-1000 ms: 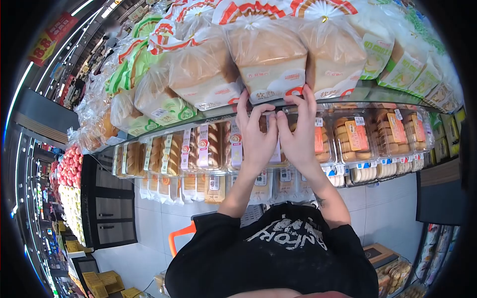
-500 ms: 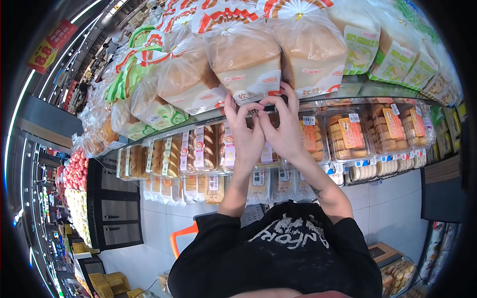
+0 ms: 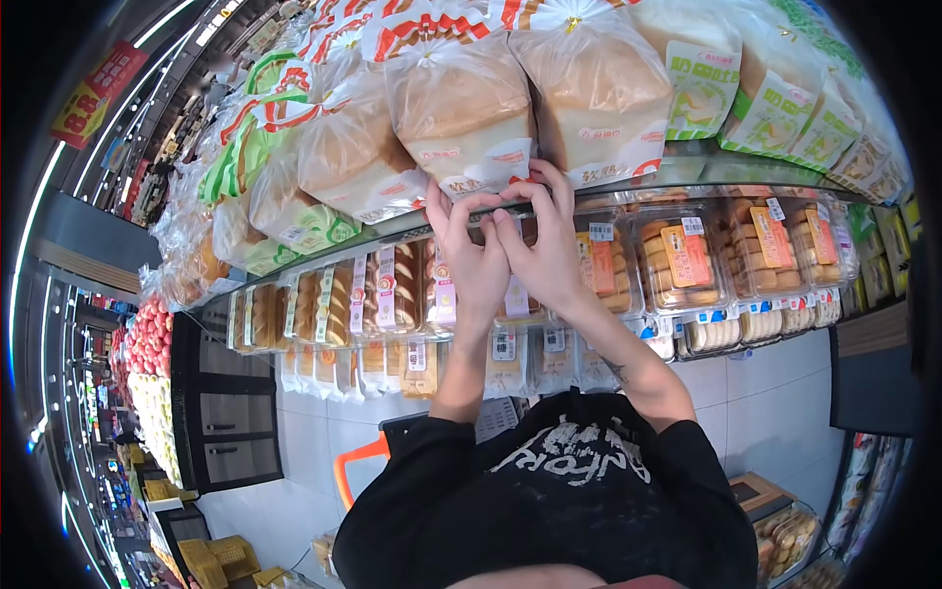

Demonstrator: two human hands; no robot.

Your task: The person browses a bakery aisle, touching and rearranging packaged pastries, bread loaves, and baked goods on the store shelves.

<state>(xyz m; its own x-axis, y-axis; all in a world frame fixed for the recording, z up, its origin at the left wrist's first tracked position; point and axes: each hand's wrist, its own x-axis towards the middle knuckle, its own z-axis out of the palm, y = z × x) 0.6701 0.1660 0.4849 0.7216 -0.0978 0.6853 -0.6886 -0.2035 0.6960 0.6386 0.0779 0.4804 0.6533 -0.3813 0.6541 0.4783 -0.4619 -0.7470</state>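
A bagged bread loaf (image 3: 459, 108) with a red and white printed top stands at the front of the upper shelf (image 3: 687, 175). My left hand (image 3: 473, 255) and my right hand (image 3: 538, 240) touch its lower front edge, one at each bottom corner. The fingers of both hands are curled, and their thumbs and index fingertips nearly meet at the shelf edge. Another bagged loaf (image 3: 601, 108) stands to the right, and one more (image 3: 355, 157) to the left.
Clear boxes of round pastries (image 3: 682, 260) and boxed rolls (image 3: 392, 290) fill the shelf below. Bags with green labels (image 3: 702, 83) stand at the upper right. An orange handle (image 3: 355, 461) shows beside my torso. Dark cabinets (image 3: 235, 427) and red fruit (image 3: 149, 339) are at the left.
The loaf and both my hands have shifted left in the view, along with the neighbouring loaves. My hands have stayed at the loaf's lower corners.
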